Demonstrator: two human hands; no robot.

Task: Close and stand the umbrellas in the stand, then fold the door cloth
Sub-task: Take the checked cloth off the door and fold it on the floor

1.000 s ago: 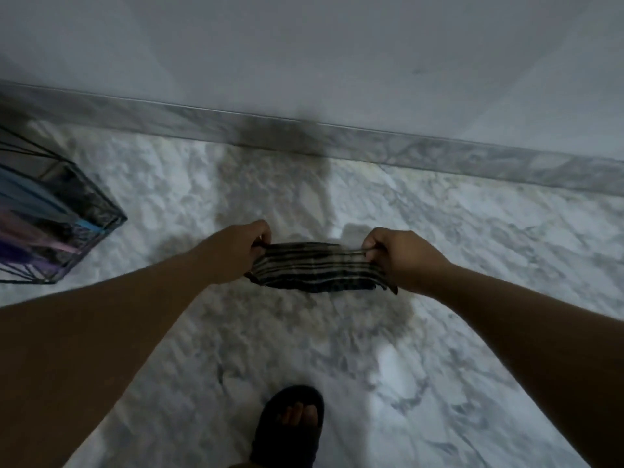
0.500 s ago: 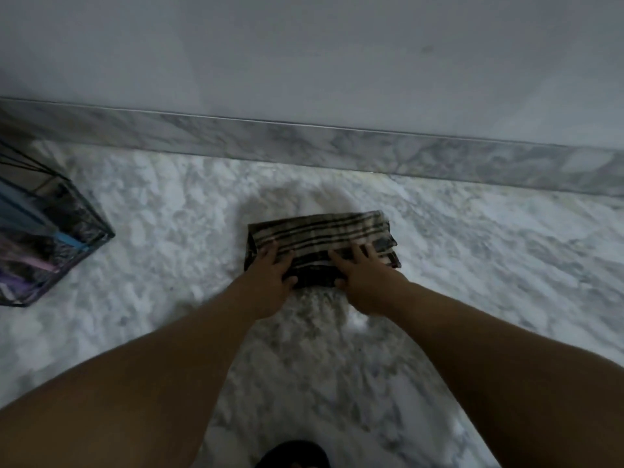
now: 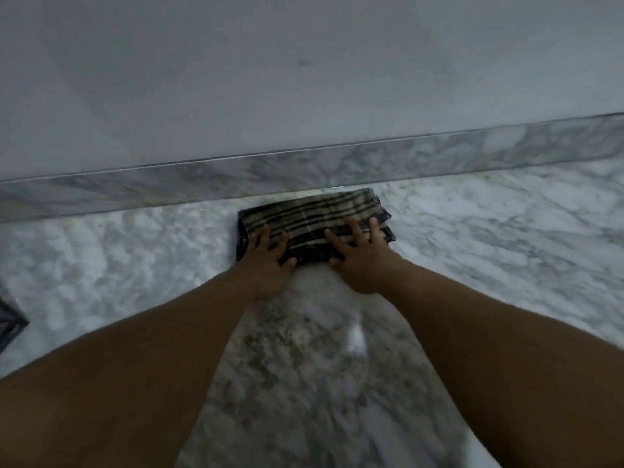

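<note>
The door cloth (image 3: 314, 211), dark with pale stripes, lies folded into a small rectangle on the marble floor, close to the skirting. My left hand (image 3: 266, 261) rests flat on its near left part, fingers spread. My right hand (image 3: 359, 256) lies flat on its near right part, fingers spread too. Neither hand grips the cloth. A dark corner of the wire umbrella stand (image 3: 10, 324) shows at the left edge; the umbrellas are out of view.
A marble skirting (image 3: 439, 153) runs along the foot of a plain grey wall (image 3: 304, 79) just behind the cloth. Marble floor (image 3: 489, 238) stretches to both sides and toward me.
The cloth went from hanging between my pinching hands to lying on the floor. Both hands now press flat on it, and it sits nearer the skirting. The view swung right, away from the stand.
</note>
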